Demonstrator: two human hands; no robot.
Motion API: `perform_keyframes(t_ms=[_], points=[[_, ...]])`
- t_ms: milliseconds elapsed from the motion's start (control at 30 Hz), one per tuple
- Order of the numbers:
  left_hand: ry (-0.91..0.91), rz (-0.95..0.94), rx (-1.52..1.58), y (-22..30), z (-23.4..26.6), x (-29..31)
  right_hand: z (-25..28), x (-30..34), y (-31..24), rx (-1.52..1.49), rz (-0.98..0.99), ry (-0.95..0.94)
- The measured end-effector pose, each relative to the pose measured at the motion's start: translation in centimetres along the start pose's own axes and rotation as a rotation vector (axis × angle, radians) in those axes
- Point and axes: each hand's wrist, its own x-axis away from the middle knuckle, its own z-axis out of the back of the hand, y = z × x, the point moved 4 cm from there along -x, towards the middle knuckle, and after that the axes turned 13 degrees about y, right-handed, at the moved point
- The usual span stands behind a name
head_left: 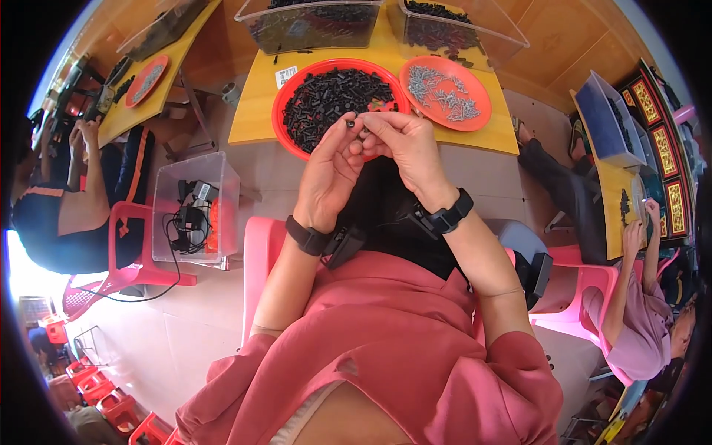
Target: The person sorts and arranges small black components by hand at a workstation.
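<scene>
Both my hands meet over the near edge of a round red basin [279, 113] heaped with small black plastic parts [322, 100]. Between the fingertips of my left hand [326, 174] is a small black part [351, 124]. My right hand [411, 148] is closed in a pinch right beside it, fingertips almost touching the left ones; whatever it pinches is too small to make out. Just right of the basin lies an orange-red plate [480, 93] with small silver screw-like pieces [463, 110] spread over it. Dark bands circle both my wrists.
Clear plastic bins [311, 30] of black parts stand at the back of the yellow table [248, 122]. On the floor to the left, a clear box [194, 159] holds cables and adapters. Other people sit working at tables on both sides, near pink chairs [119, 237].
</scene>
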Motion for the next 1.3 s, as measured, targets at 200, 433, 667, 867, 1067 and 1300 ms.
perform_keyframes(t_ms=[200, 433, 667, 867, 1067, 1300], points=[[0.011, -0.041, 0.008, 0.3, 0.0, -0.2, -0.7, 0.6, -0.2, -0.038, 0.053, -0.027], [0.015, -0.13, -0.074, 1.5, -0.5, 0.5, -0.9, 1.0, -1.2, 0.231, 0.261, -0.039], [0.078, -0.245, -0.183, 1.8, -1.2, 1.1, -1.3, 1.6, -2.0, 0.221, 0.354, 0.025], [0.118, -0.326, -0.29, 1.8, -1.8, 1.4, -1.5, 2.0, -2.6, 0.336, 0.464, 0.06], [0.145, -0.358, -0.341, 1.7, -1.8, 1.4, -1.6, 2.2, -2.7, 0.348, 0.516, 0.069], [0.143, -0.419, -0.39, 2.1, -1.8, 1.6, -1.5, 2.0, -2.4, 0.208, 0.392, 0.013]])
